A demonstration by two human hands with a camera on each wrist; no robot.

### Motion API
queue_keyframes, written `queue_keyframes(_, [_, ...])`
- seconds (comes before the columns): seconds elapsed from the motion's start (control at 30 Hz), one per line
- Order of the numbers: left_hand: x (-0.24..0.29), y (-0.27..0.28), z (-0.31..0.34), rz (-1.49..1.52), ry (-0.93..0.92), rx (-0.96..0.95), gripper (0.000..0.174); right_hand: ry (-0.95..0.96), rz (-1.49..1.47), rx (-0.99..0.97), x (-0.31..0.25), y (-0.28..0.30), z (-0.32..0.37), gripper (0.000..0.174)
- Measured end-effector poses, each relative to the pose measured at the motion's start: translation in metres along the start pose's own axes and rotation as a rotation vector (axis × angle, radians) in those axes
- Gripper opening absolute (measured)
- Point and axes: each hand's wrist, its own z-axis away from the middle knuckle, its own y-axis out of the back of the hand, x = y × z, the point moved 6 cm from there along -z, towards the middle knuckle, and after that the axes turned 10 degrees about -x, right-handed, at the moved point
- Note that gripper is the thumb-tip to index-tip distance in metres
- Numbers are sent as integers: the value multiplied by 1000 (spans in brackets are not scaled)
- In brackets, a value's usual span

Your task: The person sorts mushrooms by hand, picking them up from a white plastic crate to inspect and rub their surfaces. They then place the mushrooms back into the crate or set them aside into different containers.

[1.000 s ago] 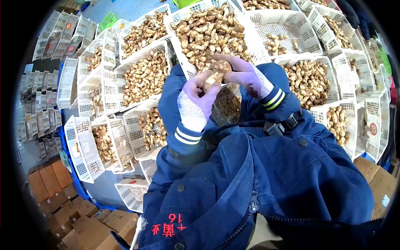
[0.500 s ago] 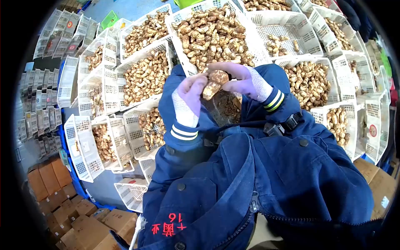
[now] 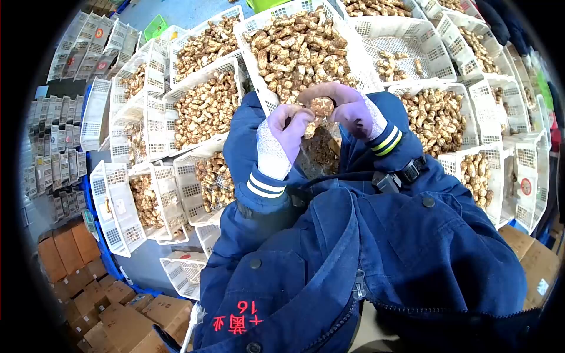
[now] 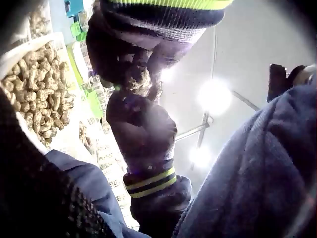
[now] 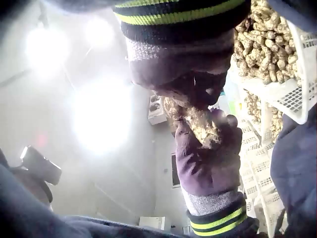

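Observation:
A thick mushroom (image 3: pixel 322 106) with a brown, scaly round cap and a pale stem is between my two hands in the head view. My right hand (image 3: pixel 353 112), in a purple-and-white glove, curls around the cap from the right. From the left, my gloved left hand (image 3: pixel 282 138) pinches at the mushroom's side with thumb and fingers. The right wrist view shows its pale, rough stem (image 5: pixel 203 130) between the gloved hands. In the left wrist view the mushroom (image 4: pixel 138 79) is partly covered by dark, shaded fingers.
Just ahead of the hands stands a white crate (image 3: pixel 365 62) heaped with mushrooms (image 3: pixel 300 50). More mushroom crates surround my knees, one holding only a few mushrooms (image 3: pixel 389 65). A dark container with brown debris (image 3: pixel 321 150) sits below the hands. Cardboard boxes (image 3: pixel 126 320) lie at lower left.
The mushroom has been turned in the hands: its cap now faces up, and its stem points down more than before. The left hand first drew back left, then returned towards it.

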Motion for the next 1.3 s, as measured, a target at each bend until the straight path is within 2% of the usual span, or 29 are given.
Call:
queue_keyframes(0.07, [-7, 2, -3, 42, 8, -13, 12, -3, -9, 3, 0, 1, 3, 60])
queue_keyframes(0.13, [-9, 11, -4, 36, 85, 76, 13, 57, 18, 11, -2, 0, 5, 60])
queue_keyframes(0.17, [-10, 15, -4, 34, 124, 121, 13, 59, -94, 44, -1, 4, 7, 59])
queue_keyframes(0.2, [-23, 25, -7, 167, 132, 204, 14, 60, -204, 78, 0, 12, 11, 57])
queue_keyframes(0.23, [-33, 38, -8, 157, 94, 200, 13, 62, -313, 113, 1, 22, 16, 55])
queue_keyframes(0.27, [-52, 52, -11, 94, 63, 190, 13, 52, 60, 172, -9, 51, 24, 52])
queue_keyframes(0.3, [-65, 60, -14, 33, 33, 182, 13, -100, 265, 301, -1, 84, 40, 49])
queue_keyframes(0.33, [-60, 57, -13, -46, 35, 137, 18, -205, 103, 427, -4, 103, 59, 55])
queue_keyframes(0.37, [-62, 51, -13, -87, -81, 171, 34, -216, 463, 471, 19, 155, 84, 48])
queue_keyframes(0.43, [-56, 34, -14, -10, 7, 87, 57, -670, 1071, 527, 4, 181, 117, 27])
queue_keyframes(0.47, [-69, 31, -16, 69, 11, 77, 61, -877, 1290, 477, 22, 212, 140, 26])
queue_keyframes(0.5, [-82, 31, -19, 215, 67, 68, 51, -823, 1309, 511, 14, 211, 148, 31])
queue_keyframes(0.53, [-91, 30, -20, 208, 132, 50, 40, -711, 1298, 576, 10, 211, 147, 33])
queue_keyframes(0.6, [-84, 25, -18, 213, 289, 21, 32, -521, 1193, 661, -2, 196, 117, 38])
queue_keyframes(0.67, [-75, 18, -21, 240, 462, 2, 35, -441, 1119, 581, 13, 169, 65, 36])
queue_keyframes(0.7, [-86, 21, -26, 89, 372, 23, 44, -592, 883, 550, 52, 168, 40, 34])
queue_keyframes(0.73, [-86, 19, -33, 89, 277, 12, 44, -543, 1064, 413, 62, 141, 8, 37])
queue_keyframes(0.77, [-85, 18, -39, 89, 182, 4, 44, -515, 1071, 244, 86, 128, -20, 43])
queue_keyframes(0.8, [-86, 20, -41, -26, 102, 27, 41, -490, 1130, 159, 105, 122, -41, 49])
queue_keyframes(0.83, [-85, 22, -42, -34, 172, 33, 34, -608, 1084, 170, 126, 128, -60, 49])
queue_keyframes(0.9, [-114, 22, -46, 133, 202, 4, 36, -891, 1191, 11, 173, 153, -92, 47])
queue_keyframes(0.97, [-121, 23, -55, 154, 198, -30, 34, -940, 1361, 5, 202, 172, -108, 47])
queue_keyframes(1.0, [-129, 23, -60, 217, 243, -29, 33, -947, 1401, -36, 208, 177, -111, 37])
queue_keyframes(1.07, [-137, 21, -70, 246, 276, -32, 33, -1001, 1515, -76, 218, 184, -121, 34])
queue_keyframes(1.1, [-145, 18, -76, 351, 293, -11, 33, -1029, 1568, -80, 220, 184, -124, 33])
queue_keyframes(1.13, [-149, 17, -82, 358, 312, -34, 32, -973, 1592, -60, 224, 186, -125, 33])
queue_keyframes(1.23, [-161, 18, -97, 391, 338, -56, 34, -1036, 1507, -114, 221, 190, -125, 36])
queue_keyframes(1.27, [-164, 19, -100, 404, 343, -57, 37, -1048, 1513, -74, 214, 191, -124, 36])
queue_keyframes(1.3, [-161, 22, -106, 325, 276, -30, 43, -981, 1445, 7, 202, 191, -125, 34])
